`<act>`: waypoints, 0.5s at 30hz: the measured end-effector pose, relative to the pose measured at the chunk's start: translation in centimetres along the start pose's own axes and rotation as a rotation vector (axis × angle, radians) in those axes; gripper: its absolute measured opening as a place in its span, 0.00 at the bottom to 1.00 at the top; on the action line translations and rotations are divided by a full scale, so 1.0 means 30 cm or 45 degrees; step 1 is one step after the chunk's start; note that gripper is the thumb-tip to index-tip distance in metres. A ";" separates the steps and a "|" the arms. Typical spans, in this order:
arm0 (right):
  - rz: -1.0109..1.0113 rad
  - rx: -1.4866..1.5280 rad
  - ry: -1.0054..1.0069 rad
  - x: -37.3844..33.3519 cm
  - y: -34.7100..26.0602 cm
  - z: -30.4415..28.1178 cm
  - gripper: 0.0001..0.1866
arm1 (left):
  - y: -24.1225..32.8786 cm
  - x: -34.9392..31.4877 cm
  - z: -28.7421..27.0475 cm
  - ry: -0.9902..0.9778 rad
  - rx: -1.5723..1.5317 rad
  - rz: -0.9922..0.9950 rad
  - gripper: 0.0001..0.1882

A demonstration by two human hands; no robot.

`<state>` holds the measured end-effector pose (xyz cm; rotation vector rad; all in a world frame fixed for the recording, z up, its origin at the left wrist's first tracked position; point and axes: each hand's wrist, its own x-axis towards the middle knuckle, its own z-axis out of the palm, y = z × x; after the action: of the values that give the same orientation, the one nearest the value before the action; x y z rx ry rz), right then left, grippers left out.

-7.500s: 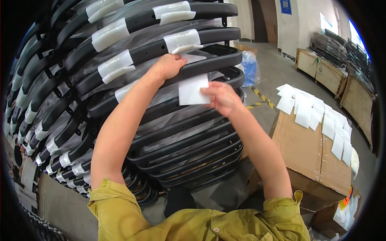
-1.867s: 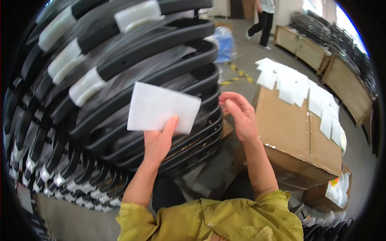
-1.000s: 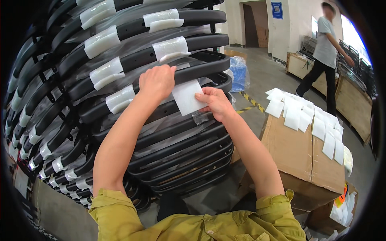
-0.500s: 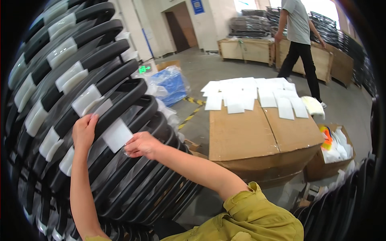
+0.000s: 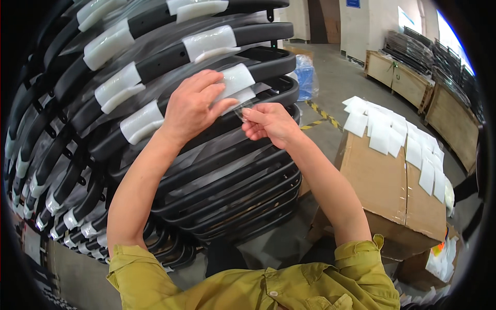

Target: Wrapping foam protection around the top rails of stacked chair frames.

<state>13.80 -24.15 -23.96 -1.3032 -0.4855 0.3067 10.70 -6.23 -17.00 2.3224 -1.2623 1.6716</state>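
A white foam sheet (image 5: 236,82) is bent over a black tubular frame (image 5: 276,63) in the tall stack in front of me. My left hand (image 5: 192,106) lies against the sheet's left part, thumb and fingers stretched apart. Just below and to the right, my right hand (image 5: 271,123) pinches a strip of clear tape (image 5: 241,109) at the sheet's lower edge. The fingertips of the two hands are close together. Similar foam pieces, such as a foam wrap (image 5: 209,42), sit around neighbouring frames.
To the right stands a large cardboard box (image 5: 372,175) with many overlapping white foam sheets (image 5: 380,134) on top. A smaller carton (image 5: 421,266) with white pieces is beside it. Wooden crates (image 5: 395,75), a blue wrapped bundle (image 5: 306,77) and striped floor tape (image 5: 323,114) lie beyond.
My view has turned left toward the stack. The foam sheet, held flat in my right hand before, is now on a frame. My right hand now pinches tape. The walking person is out of view.
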 end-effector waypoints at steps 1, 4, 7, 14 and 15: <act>-0.023 -0.007 0.001 0.000 0.010 0.000 0.12 | 0.003 0.003 0.003 0.001 0.064 0.052 0.09; -0.083 -0.018 -0.001 0.002 0.028 0.005 0.14 | 0.000 0.023 0.047 -0.021 0.070 -0.145 0.12; -0.123 -0.038 0.027 -0.003 0.040 0.006 0.15 | 0.012 0.043 0.064 -0.006 0.108 -0.265 0.14; -0.386 -0.116 0.170 -0.007 -0.123 0.098 0.15 | 0.015 0.031 0.050 -0.229 0.252 -0.408 0.17; -0.339 -0.080 0.149 0.027 -0.152 0.107 0.15 | 0.002 0.023 0.046 -0.220 0.195 -0.375 0.15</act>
<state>12.61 -22.17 -18.83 -1.2920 -0.5651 -0.0068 11.81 -7.29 -17.08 2.6336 -0.7807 1.5491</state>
